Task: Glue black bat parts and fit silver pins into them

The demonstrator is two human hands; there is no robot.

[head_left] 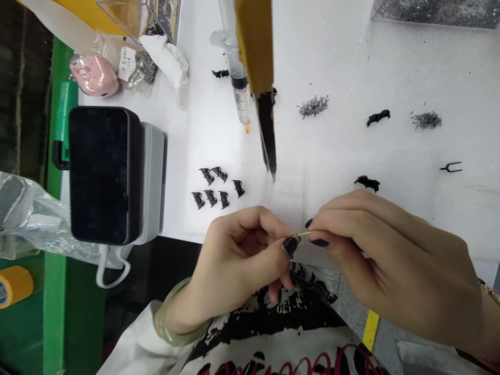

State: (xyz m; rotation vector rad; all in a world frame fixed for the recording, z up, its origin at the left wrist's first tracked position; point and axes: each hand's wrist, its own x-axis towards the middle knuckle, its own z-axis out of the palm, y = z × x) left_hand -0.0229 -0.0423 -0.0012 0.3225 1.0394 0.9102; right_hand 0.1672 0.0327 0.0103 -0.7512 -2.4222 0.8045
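Note:
My left hand (250, 255) is pinched near the table's front edge, holding something tiny and dark at its fingertips, mostly hidden by the thumb. A thin pale stick (301, 234) is gripped between the thumb and forefinger of my right hand (383, 255), its end touching the left fingertips. Several small black parts (211, 198) lie grouped to the left of the hands. More black parts sit singly beyond my right hand, one (367, 183) close to its knuckles and another (378, 117) farther back. Two heaps of tiny metal pieces (313, 106) lie on the white surface.
Tweezers (269, 130) with a yellow upper part point down in the middle, beside a syringe (241, 99). A phone (103, 174) on a white block, a pink case (94, 75) and a crumpled tissue (170, 65) are left. A clear box (437, 13) stands back right; a small black fork (452, 167) lies right.

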